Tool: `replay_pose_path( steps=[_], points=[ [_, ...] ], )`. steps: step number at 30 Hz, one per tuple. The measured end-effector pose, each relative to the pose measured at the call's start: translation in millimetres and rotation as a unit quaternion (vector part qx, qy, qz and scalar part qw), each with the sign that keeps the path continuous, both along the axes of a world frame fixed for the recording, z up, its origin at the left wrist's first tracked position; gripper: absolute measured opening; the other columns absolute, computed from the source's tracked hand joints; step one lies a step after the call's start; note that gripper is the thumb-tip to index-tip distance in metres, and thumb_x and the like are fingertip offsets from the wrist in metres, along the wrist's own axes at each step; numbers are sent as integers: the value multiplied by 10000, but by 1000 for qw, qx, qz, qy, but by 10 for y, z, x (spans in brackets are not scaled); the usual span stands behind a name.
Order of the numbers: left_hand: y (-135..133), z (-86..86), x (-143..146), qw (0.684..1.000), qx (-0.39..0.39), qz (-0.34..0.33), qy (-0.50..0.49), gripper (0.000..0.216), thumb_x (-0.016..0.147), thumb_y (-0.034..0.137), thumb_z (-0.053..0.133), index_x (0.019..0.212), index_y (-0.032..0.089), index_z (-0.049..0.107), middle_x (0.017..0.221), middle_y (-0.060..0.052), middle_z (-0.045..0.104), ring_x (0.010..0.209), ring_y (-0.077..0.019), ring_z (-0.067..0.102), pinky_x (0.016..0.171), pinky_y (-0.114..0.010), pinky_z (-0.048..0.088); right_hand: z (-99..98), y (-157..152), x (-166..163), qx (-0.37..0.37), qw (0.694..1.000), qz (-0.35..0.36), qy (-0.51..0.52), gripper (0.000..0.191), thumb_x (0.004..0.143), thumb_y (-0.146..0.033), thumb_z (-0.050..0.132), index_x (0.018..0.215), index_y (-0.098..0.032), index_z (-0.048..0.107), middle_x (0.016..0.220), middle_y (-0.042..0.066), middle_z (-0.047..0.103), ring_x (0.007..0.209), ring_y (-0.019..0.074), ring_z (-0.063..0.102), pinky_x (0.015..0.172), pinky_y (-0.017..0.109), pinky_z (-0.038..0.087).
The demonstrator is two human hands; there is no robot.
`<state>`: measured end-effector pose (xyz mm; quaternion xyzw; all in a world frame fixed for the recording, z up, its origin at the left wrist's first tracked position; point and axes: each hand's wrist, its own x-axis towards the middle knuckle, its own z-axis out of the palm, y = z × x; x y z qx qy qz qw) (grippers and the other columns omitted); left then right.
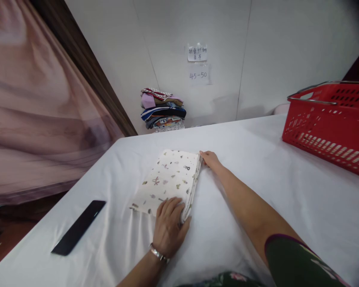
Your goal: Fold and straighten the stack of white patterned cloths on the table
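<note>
A folded white cloth point(164, 179) printed with small coloured motifs lies on the white-covered table, its layers showing along the right edge. My left hand point(169, 225), with a silver bracelet at the wrist, grips its near right corner: the fingers rest on top and the thumb is against the edge. At the far right corner, my right hand point(211, 159) pinches the cloth's edge between closed fingers. Part of the near edge is hidden beneath my left hand.
A long black flat object point(79, 228) lies at the table's left side. A red plastic basket point(332, 127) with metal handles stands at the right. Stacked folded clothes point(164, 111) rise beyond the far edge, below paper signs point(197, 63). A pink curtain point(42, 103) hangs at left.
</note>
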<state>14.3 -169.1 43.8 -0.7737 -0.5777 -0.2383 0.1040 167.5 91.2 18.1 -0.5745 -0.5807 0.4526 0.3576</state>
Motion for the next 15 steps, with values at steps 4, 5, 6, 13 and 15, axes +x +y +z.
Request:
replay_pose_path(
  steps=[4,5,6,13,15],
  points=[
    [-3,36,-17,1000,8,1,-12,223,772,236,512,980,201,584,1084,-78,598,1082,-237,495,959,-434,323,14,-45,-28,16,1000,15,-10,175,714,-306,601,695,-132,608,461,-15,532,418,78,465,457,190,343],
    [-4,42,-21,1000,11,3,-13,223,776,233,510,983,201,585,1088,-76,598,1084,-236,495,958,-437,320,11,-54,-36,20,1000,14,-7,157,714,-289,596,738,-135,613,486,-18,548,428,75,473,466,186,351],
    [-6,45,-25,1000,14,4,-14,225,780,229,506,988,200,587,1092,-76,599,1086,-236,494,958,-441,317,6,-61,-43,23,1000,12,-4,161,720,-284,586,781,-137,614,514,-19,565,438,74,479,472,183,358],
    [6,-8,-19,1000,-10,-16,6,235,796,222,499,1012,195,587,1091,-75,605,1088,-228,498,957,-431,335,-26,-48,-33,17,1000,16,-13,196,721,-297,576,823,-138,626,518,-10,582,467,88,526,475,177,386],
    [3,-19,-12,999,-19,-24,12,272,783,278,524,1033,183,576,1087,-90,604,1069,-234,508,930,-419,366,-11,-51,-29,7,1000,19,-22,235,731,-331,569,835,-130,630,519,6,589,456,96,528,453,181,382]
  ],
)
